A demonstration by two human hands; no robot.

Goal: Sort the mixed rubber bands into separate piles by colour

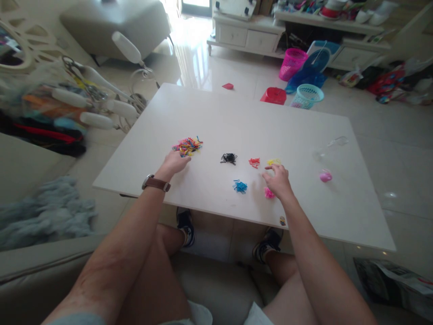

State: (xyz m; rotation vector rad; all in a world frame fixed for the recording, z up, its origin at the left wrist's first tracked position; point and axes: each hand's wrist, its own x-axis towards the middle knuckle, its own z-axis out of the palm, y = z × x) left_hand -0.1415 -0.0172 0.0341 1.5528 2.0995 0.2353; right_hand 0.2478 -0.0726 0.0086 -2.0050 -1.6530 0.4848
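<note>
My left hand (174, 163) is at the near edge of a mixed pile of small, thin, coloured pieces (190, 145). Its thumb is apart from the fingers, whose tips touch the pile. The pieces look like slim hairpins; their exact kind is too small to tell. My right hand (278, 178) hovers with parted fingers between a yellow group (274, 161) and a pink group (269, 193), partly covering both. No piece shows in it. Left of it lie a red group (254, 162), a blue group (240, 186) and a black group (229, 158).
The white table (209, 113) also bears a pink egg-shaped item (325, 176) and a clear, see-through object (333, 146) on the right. A small sticker (282, 220) is at the near edge. Beyond stand a red container (274, 95) and a light-blue basket (308, 95).
</note>
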